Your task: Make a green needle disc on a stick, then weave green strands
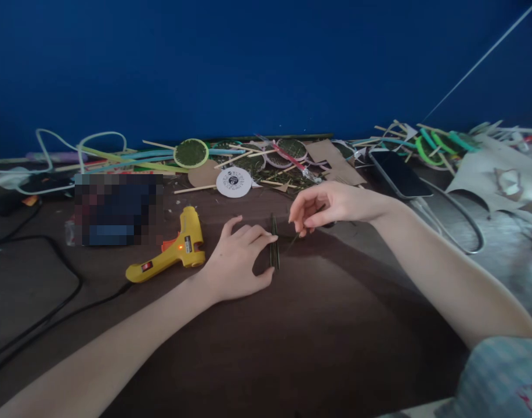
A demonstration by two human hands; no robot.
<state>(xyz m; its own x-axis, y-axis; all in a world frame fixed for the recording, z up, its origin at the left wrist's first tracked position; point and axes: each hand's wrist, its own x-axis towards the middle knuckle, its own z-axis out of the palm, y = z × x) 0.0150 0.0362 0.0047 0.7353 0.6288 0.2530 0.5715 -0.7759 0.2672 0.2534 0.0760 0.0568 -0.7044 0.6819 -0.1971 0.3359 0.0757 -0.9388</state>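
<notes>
My left hand [239, 261] rests on the dark brown table [318, 337] with thumb and fingers pinching a thin dark green strip [274, 247] that stands nearly upright on the tabletop. My right hand [324, 206] hovers just right of it, fingers curled in a pinch on a thin green sliver near its fingertips; the sliver is too small to name. A yellow glue gun [178, 249] with a lit orange lamp lies on its side just left of my left hand.
Craft clutter lines the back edge: round green discs [191, 152], a white tape roll [234, 182], wooden sticks, coloured straws, cardboard pieces [335, 162]. A dark phone [398, 173] with cable lies at right. Black cords [52, 302] run across the left.
</notes>
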